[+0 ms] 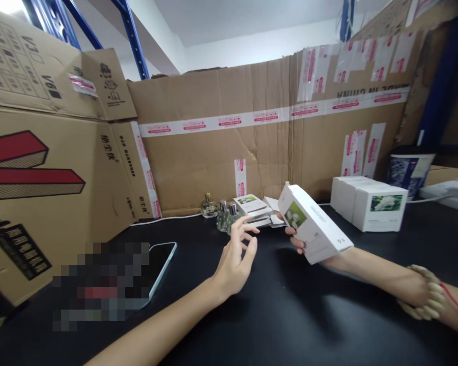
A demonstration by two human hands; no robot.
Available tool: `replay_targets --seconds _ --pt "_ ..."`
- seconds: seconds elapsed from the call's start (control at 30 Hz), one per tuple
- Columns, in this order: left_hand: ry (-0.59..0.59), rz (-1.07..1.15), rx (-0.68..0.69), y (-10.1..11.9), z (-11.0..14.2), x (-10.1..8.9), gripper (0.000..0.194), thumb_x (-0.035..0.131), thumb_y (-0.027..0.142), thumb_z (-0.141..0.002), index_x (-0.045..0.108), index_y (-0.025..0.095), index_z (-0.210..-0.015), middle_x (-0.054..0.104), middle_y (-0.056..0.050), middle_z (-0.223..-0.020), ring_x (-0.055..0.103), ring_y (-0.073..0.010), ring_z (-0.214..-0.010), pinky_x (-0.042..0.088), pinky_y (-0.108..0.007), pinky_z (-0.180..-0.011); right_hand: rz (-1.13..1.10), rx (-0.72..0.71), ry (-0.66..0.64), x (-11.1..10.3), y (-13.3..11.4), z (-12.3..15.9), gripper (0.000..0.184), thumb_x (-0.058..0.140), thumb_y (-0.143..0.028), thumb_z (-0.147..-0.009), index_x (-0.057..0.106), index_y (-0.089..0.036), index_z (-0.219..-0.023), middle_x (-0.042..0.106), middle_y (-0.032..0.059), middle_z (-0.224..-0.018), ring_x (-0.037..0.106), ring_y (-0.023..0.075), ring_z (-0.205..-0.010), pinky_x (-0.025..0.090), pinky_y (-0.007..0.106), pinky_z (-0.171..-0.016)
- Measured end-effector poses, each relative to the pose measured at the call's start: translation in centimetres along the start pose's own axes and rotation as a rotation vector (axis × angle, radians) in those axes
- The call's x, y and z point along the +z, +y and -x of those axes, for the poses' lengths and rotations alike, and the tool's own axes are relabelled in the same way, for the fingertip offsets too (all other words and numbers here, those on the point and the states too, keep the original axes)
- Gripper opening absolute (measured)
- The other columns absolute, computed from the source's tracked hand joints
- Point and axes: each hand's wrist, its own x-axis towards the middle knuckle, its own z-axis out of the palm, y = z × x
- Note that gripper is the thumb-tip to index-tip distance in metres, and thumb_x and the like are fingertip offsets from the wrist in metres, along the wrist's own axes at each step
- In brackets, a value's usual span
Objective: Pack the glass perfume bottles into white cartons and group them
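Observation:
My right hand (298, 243) is closed around a small white carton (313, 222) with a flower picture, held tilted above the black table (275, 315); most of the hand is hidden behind it. My left hand (236, 256) hovers just left of the carton, fingers apart and slightly curled, holding nothing. Just beyond the left fingertips stand small glass bottles (226, 217) with metal caps, and another bottle (209, 207) sits further back. A pile of flat white cartons (252, 206) lies behind the bottles.
Finished white boxes (370, 202) stand at the right rear, with a dark cup (409, 170) behind them. Large cardboard boxes (49, 168) wall off the left and back. A tablet (162, 264) lies on the table at the left. A beaded bracelet (423, 294) circles my right wrist.

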Motion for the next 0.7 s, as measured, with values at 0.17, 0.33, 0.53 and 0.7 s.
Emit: replay_targets --seconds 0.17,0.33,0.53,0.7 --pt "-0.092 -0.075 -0.031 0.4 -0.1 -0.3 0.035 0.031 0.033 -0.097 0.028 0.024 -0.131 0.052 -0.005 -0.107 0.054 -0.0109 -0.082 0.045 -0.026 -0.074 -0.038 0.049 -0.039 0.5 -0.5 0.4 0.042 0.070 -0.053 -0.059 0.064 -0.019 -0.081 0.054 0.0011 -0.072 0.046 0.0068 -0.048 0.047 0.022 -0.048" --pt "-0.279 -0.349 0.053 1.5 -0.4 -0.7 0.024 0.034 0.028 -0.094 0.048 0.020 -0.113 0.056 -0.004 -0.102 0.055 -0.0124 -0.083 0.044 -0.025 -0.076 0.057 0.083 0.199 1.4 -0.5 0.2 0.042 0.069 -0.055 -0.061 0.062 -0.018 -0.079 0.054 0.0012 -0.064 0.046 0.0100 -0.045 0.045 0.024 -0.044" --pt "-0.352 -0.451 0.273 1.8 -0.5 -0.4 0.019 0.037 0.019 -0.091 0.055 0.016 -0.096 0.059 -0.004 -0.095 0.057 -0.0138 -0.086 0.044 -0.024 -0.075 0.385 -0.166 0.362 1.0 0.4 -0.3 0.055 0.049 -0.070 -0.078 0.054 -0.018 -0.095 0.063 0.0078 -0.086 0.062 0.0212 -0.078 0.053 0.034 -0.074" --pt "-0.348 -0.543 0.342 1.4 -0.4 -0.2 0.017 0.039 0.016 -0.087 0.056 0.015 -0.084 0.060 -0.003 -0.086 0.056 -0.0137 -0.076 0.043 -0.025 -0.069 0.641 -0.390 0.245 0.4 0.5 -0.2 0.055 0.053 -0.068 -0.078 0.042 -0.019 -0.101 0.060 0.0089 -0.105 0.060 0.0171 -0.087 0.053 0.032 -0.080"
